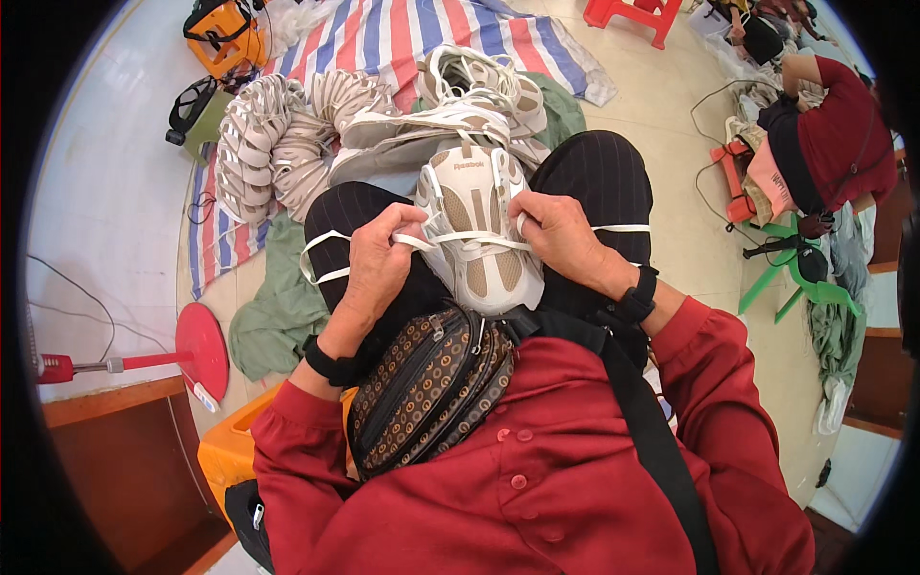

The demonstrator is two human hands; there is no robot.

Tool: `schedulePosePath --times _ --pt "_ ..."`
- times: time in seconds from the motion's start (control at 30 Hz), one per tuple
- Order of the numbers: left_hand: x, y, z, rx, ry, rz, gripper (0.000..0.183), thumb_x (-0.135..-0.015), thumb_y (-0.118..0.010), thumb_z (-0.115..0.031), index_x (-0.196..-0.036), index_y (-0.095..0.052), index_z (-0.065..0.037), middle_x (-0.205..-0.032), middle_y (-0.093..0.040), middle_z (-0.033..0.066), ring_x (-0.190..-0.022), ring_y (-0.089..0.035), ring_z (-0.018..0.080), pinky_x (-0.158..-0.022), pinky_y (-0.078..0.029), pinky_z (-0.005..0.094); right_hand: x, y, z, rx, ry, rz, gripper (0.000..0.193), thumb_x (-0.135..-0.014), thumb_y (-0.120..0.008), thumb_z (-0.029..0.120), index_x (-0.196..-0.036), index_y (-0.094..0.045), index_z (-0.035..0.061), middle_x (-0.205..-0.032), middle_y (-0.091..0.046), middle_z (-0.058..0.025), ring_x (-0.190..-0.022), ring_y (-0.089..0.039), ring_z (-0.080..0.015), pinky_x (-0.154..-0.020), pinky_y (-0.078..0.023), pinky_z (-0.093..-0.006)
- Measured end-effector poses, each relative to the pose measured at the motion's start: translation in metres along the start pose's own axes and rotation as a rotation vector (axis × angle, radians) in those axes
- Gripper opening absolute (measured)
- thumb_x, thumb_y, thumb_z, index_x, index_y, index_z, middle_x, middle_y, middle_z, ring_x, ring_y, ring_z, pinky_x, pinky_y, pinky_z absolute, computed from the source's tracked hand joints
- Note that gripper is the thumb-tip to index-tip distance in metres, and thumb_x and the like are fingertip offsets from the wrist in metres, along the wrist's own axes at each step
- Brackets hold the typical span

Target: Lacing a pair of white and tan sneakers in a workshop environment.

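Note:
A beige and white sneaker upper point(498, 264) rests between my knees, with a white lace point(471, 236) strung across its front. My left hand point(381, 257) is closed round one end of the lace, left of the shoe. On the other side my right hand point(563, 237) pinches the lace close against the shoe's edge. Loose lace hangs over both of my dark-trousered thighs. Just beyond lie more beige sneakers point(470, 120), and stacked shoe uppers point(251, 149) curve in rows at the left.
A striped sheet point(402, 34) and green cloth point(278, 297) cover part of the floor. A round red stand point(203, 350) is at left. A patterned waist bag point(431, 393) sits on my lap. Another person point(843, 134) bends over at right, near a green stool point(803, 268).

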State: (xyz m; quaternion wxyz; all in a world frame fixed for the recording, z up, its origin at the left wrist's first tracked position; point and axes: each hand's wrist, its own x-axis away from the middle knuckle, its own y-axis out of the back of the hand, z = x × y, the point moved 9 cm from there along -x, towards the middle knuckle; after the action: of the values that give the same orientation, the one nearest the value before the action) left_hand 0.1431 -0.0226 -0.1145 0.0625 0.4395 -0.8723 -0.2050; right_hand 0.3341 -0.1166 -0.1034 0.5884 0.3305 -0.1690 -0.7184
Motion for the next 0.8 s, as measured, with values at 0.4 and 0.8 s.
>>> schedulePosePath --times 0.4,0.8 --pt "0.006 -0.014 0.009 0.198 0.155 0.091 0.016 -0.089 -0.057 -0.005 -0.102 -0.064 0.001 -0.082 -0.067 0.0062 -0.072 -0.062 0.0098 -0.063 -0.050 0.0236 -0.004 -0.011 0.016 0.199 0.085 0.108 0.009 -0.074 -0.052 0.000 -0.082 -0.054 0.0007 -0.072 -0.060 -0.0219 -0.075 -0.061 -0.0418 -0.066 -0.048 -0.0501" --pt "-0.001 -0.034 0.033 0.243 0.365 0.204 0.004 -0.083 -0.062 -0.001 -0.085 -0.058 0.000 -0.070 -0.060 0.0033 -0.056 -0.056 0.0083 -0.046 -0.046 0.0221 -0.012 -0.017 0.004 0.176 -0.057 0.232 0.023 -0.076 -0.050 -0.001 -0.098 -0.052 0.0036 -0.071 -0.060 -0.0241 -0.074 -0.061 -0.0432 -0.067 -0.047 -0.0513"
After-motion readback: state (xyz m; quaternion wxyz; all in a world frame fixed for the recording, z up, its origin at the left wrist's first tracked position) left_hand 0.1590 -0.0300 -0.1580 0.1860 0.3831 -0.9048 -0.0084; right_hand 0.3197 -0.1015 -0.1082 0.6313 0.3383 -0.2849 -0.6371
